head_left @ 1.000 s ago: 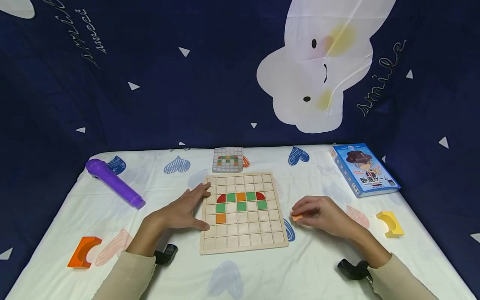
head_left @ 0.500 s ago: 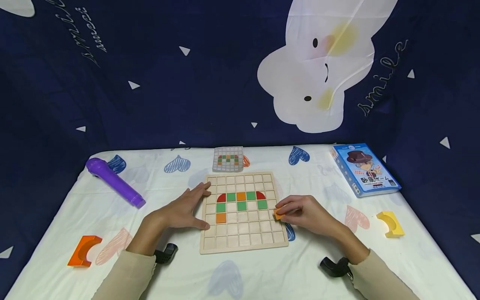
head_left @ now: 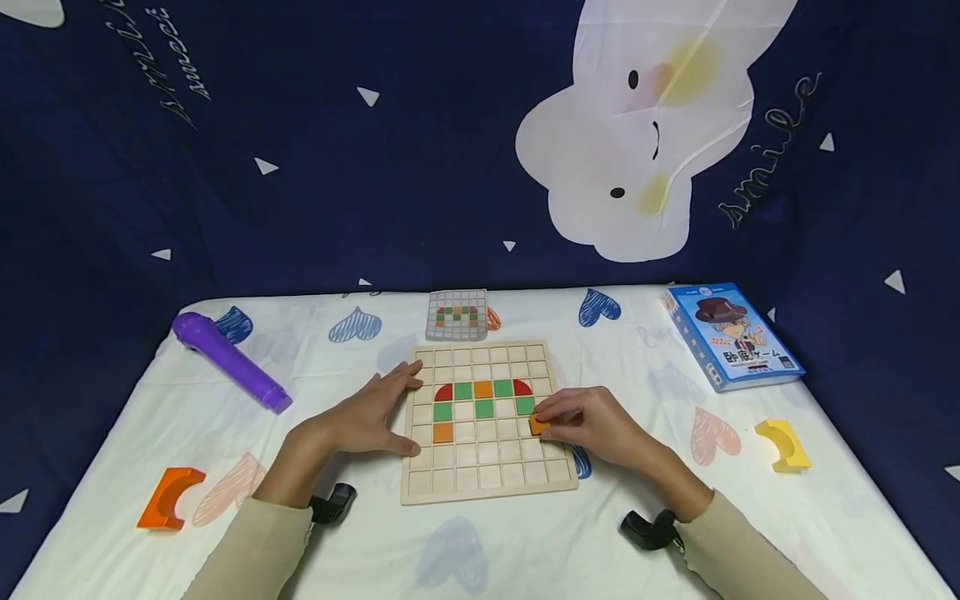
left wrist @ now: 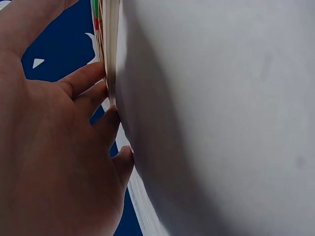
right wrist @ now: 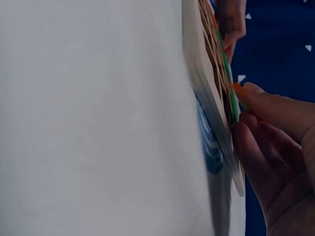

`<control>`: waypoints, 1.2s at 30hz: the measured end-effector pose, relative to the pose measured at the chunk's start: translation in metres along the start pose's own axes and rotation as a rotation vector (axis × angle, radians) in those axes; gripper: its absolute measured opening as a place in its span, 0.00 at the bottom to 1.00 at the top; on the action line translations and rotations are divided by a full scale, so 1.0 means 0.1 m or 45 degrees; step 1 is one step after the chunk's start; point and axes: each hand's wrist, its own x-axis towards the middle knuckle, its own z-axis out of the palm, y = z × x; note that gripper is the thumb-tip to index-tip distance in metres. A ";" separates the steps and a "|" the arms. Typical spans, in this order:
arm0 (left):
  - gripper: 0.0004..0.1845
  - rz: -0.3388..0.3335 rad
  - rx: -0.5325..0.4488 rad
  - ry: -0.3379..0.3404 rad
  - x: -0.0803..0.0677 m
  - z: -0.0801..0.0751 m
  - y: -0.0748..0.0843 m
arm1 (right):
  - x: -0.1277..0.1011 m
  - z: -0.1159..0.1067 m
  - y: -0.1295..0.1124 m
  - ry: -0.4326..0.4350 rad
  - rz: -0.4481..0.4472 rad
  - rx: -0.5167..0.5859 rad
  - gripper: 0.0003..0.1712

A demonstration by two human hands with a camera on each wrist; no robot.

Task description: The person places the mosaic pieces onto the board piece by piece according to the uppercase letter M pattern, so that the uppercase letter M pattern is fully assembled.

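Note:
A wooden grid board [head_left: 487, 475] lies in the middle of the table, with red, green and orange tiles [head_left: 483, 400] set in its upper rows. My left hand [head_left: 369, 418] lies flat, fingers straight, against the board's left edge [left wrist: 111, 59]. My right hand [head_left: 592, 423] pinches a small orange tile [head_left: 537, 425] over the board's right side, just below the rightmost green tile. In the right wrist view the fingertips [right wrist: 261, 105] sit at the board's rim [right wrist: 206, 98].
A small pattern card [head_left: 456, 316] lies behind the board. A purple cylinder [head_left: 228, 362] lies at the left, an orange arch block [head_left: 168, 498] at front left, a yellow arch block [head_left: 783, 445] at right, a blue game box [head_left: 731, 335] at back right.
My right hand has carried the orange tile leftward from the cloth onto the board's right side. The left hand has stayed at the board's edge.

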 end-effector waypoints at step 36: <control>0.64 0.001 -0.009 0.002 0.00 0.00 0.00 | 0.11 0.14 -0.14 -0.067 0.107 -0.183 0.06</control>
